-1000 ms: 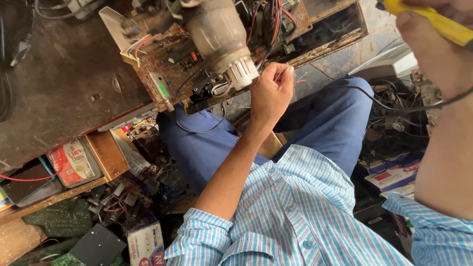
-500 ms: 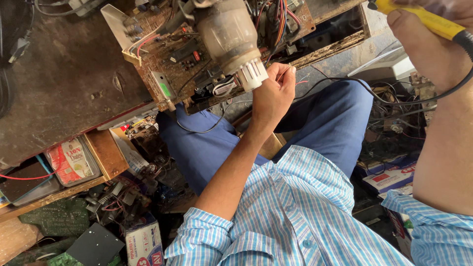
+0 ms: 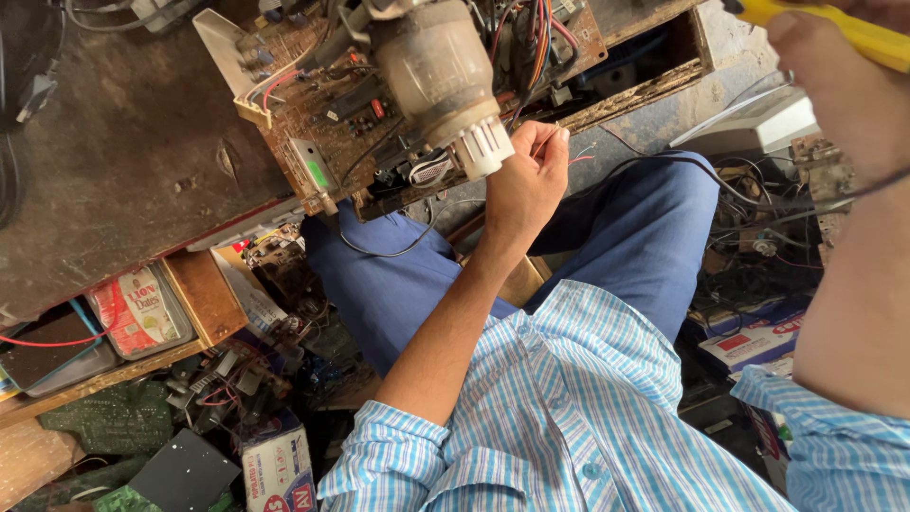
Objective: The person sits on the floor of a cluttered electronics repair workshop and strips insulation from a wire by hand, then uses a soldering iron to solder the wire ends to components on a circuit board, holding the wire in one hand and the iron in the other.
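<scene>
Head view: wire (image 3: 548, 142) inside left grip (image 3: 527, 180).

My left hand (image 3: 526, 185) pinches a thin wire beside the circuit board (image 3: 379, 104); right hand (image 3: 834, 76) grips a yellow tool (image 3: 853, 33) up top.

Right hand (image 3: 834, 71) – cropped by edge.

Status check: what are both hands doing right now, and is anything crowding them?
Left hand pinching a thin wire beside the tube neck's white end cap. Right hand raised, gripping a yellow-handled tool. Loose wires crowd the circuit board.
</scene>
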Action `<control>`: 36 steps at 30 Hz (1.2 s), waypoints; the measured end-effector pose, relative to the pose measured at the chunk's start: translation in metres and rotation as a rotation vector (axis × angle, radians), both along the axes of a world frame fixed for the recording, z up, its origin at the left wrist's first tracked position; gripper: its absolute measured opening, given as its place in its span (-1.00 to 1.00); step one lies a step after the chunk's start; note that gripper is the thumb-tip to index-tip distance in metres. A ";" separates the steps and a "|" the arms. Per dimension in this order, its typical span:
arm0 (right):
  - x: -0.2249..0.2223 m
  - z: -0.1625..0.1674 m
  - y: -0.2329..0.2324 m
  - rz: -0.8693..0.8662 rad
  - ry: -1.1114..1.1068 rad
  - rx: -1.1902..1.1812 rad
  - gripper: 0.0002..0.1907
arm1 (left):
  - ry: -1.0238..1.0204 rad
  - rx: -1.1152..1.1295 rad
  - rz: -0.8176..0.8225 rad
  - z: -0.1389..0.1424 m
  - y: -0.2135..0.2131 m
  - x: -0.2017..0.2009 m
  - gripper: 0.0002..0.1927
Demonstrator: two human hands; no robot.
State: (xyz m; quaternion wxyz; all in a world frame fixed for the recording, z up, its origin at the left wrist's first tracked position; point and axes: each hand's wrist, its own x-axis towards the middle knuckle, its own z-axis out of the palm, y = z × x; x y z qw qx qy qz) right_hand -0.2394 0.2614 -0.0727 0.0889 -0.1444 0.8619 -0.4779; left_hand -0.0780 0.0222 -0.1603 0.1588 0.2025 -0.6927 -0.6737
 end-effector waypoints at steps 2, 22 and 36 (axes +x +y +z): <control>0.000 -0.007 0.012 -0.007 -0.023 -0.006 -0.80 | -0.022 -0.023 0.010 -0.001 0.001 0.000 -0.82; 0.112 0.081 -0.033 0.379 0.314 0.205 -0.79 | -0.105 -0.181 0.061 0.013 0.002 -0.005 -0.81; 0.113 0.095 -0.042 0.427 0.248 0.221 -0.78 | -0.048 -0.189 0.062 0.012 0.004 -0.006 -0.83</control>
